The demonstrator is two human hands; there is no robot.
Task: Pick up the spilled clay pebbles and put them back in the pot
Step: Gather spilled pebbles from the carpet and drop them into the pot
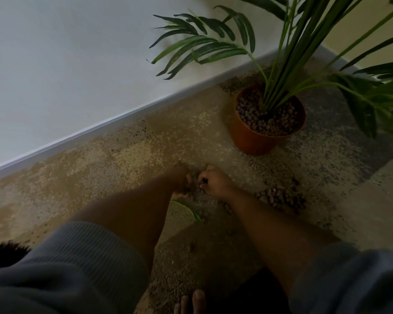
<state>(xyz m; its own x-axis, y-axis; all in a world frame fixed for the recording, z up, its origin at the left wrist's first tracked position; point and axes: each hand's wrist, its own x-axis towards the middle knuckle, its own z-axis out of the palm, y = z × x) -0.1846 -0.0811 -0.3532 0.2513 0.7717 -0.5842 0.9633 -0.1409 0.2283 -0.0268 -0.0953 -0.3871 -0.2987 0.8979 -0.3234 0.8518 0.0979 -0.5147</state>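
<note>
1. Nearest the camera, at 6 o'clock, bare toes (190, 302) rest on the carpet (132, 152), and ribbed grey sleeves (82, 257) are pushed up both forearms at 7 and 5 o'clock.
2. The carpet is a short, speckled pile in tan, brown and grey patches, with loose dark crumbs scattered over it.
3. The left hand (182, 180) sits near the frame's centre, curled low on the carpet; its fingers are bent inward, and whether they enclose anything cannot be told in the dim, blurred view.
4. The right hand (213, 181) lies just beside it, at its 3 o'clock, almost touching; its fingers are closed in a loose fist, with something small and dark showing between thumb and forefinger, seemingly a pebble.
5. The spilled clay pebbles (281, 198), round, matt and reddish-brown, form a small heap on the carpet at the right hand's 4 o'clock, close to the right wrist.
6. A thin green leaf scrap (186, 208) lies between the forearms.
7. The pot (254, 137), smooth terracotta-coloured and tapering, stands upright at 1 o'clock, well apart from the hands, filled with the same pebbles around the stems.
8. The palm plant (288, 53) spreads glossy, narrow fronds.
9. A pale wall (66, 64) with a skirting board (100, 128) runs behind.
10. No writing is readable.
</note>
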